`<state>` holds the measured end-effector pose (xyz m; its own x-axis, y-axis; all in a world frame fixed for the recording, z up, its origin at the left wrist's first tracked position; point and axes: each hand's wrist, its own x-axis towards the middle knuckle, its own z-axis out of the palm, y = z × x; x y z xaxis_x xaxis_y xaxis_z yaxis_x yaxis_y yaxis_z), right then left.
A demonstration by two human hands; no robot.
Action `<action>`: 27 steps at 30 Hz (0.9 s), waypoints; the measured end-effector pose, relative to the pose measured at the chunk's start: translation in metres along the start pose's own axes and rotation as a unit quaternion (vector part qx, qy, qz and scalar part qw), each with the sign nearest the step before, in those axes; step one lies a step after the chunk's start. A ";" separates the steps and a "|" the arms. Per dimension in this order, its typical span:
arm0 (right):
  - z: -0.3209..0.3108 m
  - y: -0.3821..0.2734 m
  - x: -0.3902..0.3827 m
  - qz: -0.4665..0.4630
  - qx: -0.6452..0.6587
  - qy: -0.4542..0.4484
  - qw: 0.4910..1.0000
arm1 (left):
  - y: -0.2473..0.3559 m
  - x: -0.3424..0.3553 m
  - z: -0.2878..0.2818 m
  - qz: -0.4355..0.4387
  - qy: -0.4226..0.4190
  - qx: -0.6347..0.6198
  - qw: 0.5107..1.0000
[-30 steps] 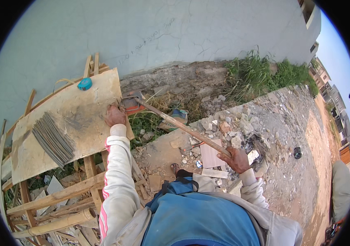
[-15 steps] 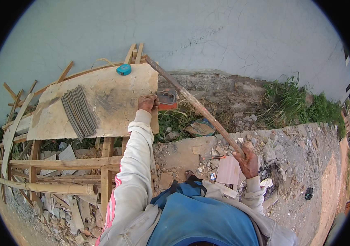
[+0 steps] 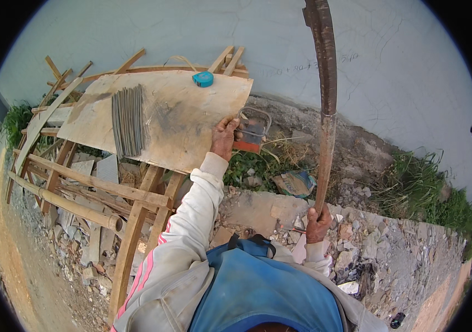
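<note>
My left hand (image 3: 225,133) is closed on a bent rectangular steel loop (image 3: 262,116) at the right end of the worn board (image 3: 186,127); a dark metal fixture with an orange side (image 3: 247,146) sits under it. My right hand (image 3: 317,224) grips the lower end of a long rusty metal bar (image 3: 327,138), which stands out toward the wall with its darker far end high in view. A bundle of straight steel rods (image 3: 128,120) lies on the board, along with a teal tape measure (image 3: 203,79).
The board rests on a timber frame (image 3: 103,184) with a bamboo pole (image 3: 64,199). A cracked wall (image 3: 402,83) runs behind. Rubble (image 3: 368,243), a handled tool with orange (image 3: 294,227), a torn sack (image 3: 294,184) and weeds (image 3: 424,199) lie around me.
The bar has swung from slanting up-left, across the board's corner, to nearly upright at the right. My left hand stays on the loop at the board's edge. The view has turned.
</note>
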<state>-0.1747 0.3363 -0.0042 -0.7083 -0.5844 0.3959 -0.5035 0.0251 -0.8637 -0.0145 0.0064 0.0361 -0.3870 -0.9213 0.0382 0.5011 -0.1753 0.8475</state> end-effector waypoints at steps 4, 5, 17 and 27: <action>-0.005 0.053 0.010 0.020 -0.001 -0.014 1.000 | 0.007 -0.046 0.000 0.026 -0.072 0.096 0.992; -0.006 0.065 0.011 0.031 0.010 -0.025 0.999 | 0.000 -0.066 0.001 0.032 -0.088 0.136 0.986; 0.063 0.158 0.071 0.111 -0.021 -0.149 0.982 | -0.137 -0.251 -0.063 -0.164 0.048 0.567 0.806; 0.059 0.138 0.094 0.083 0.018 -0.251 0.964 | -0.202 -0.422 -0.163 -0.228 0.366 0.429 0.794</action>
<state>-0.2812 0.2368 -0.1051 -0.4444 -0.8939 0.0588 -0.3795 0.1284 -0.9162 0.1734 0.3740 -0.2372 0.3331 -0.8399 -0.4284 -0.3946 -0.5369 0.7457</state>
